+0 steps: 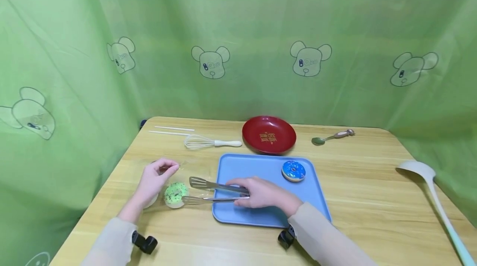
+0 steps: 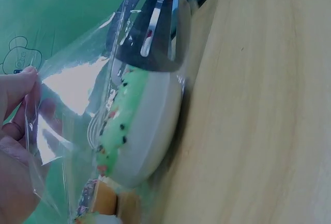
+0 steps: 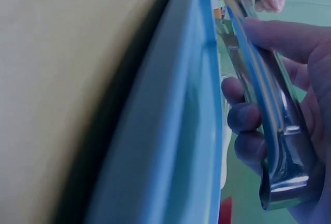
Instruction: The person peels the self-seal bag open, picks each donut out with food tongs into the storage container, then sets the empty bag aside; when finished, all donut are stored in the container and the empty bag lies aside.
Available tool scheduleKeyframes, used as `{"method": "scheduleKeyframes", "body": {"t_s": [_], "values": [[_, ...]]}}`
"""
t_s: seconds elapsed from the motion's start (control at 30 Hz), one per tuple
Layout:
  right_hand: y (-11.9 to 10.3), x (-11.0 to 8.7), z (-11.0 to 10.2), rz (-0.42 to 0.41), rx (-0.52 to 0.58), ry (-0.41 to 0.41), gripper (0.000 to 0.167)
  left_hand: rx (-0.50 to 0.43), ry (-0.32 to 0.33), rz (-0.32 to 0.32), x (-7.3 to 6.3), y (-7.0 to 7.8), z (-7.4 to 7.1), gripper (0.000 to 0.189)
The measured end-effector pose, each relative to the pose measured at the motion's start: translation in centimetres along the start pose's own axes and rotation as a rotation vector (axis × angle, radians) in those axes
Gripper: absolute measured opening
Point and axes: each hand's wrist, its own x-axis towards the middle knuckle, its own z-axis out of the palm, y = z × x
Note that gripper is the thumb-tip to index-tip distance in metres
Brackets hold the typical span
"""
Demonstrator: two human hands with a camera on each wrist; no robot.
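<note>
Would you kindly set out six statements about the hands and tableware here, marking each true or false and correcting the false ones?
1. The right hand holds the ladle. False: it holds metal tongs.
2. The left hand holds a clear plastic bag. True.
3. The blue-iced donut lies on the red plate. False: it lies on the blue tray.
4. In the head view, the whisk lies left of the red plate. True.
5. The green-iced donut is outside the blue tray. True.
6. In the head view, the spoon lies left of the whisk. False: it lies to the right of it.
</note>
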Motion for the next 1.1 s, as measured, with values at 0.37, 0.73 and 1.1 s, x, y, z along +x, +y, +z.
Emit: {"method": "scheduleKeyframes", "body": {"t_s": [0.37,0.73,1.1], "values": [[-0.3,1.5,0.3,-0.065,-0.07,-0.016,0.051,0.086,0.015,0.073,0.6,-1.3,0.1,0.021],[-0.2,0.8,1.0,-0.103,-0.07,0.012,0.05,0.038,0.01,0.03,0.2,-0.6,-0.2,0.019],[0.1,-1.4,0.0,-0.033,-0.062,0.093,0.05,0.004,0.038,0.028,-0.6,1.7,-0.1,0.018]]}}
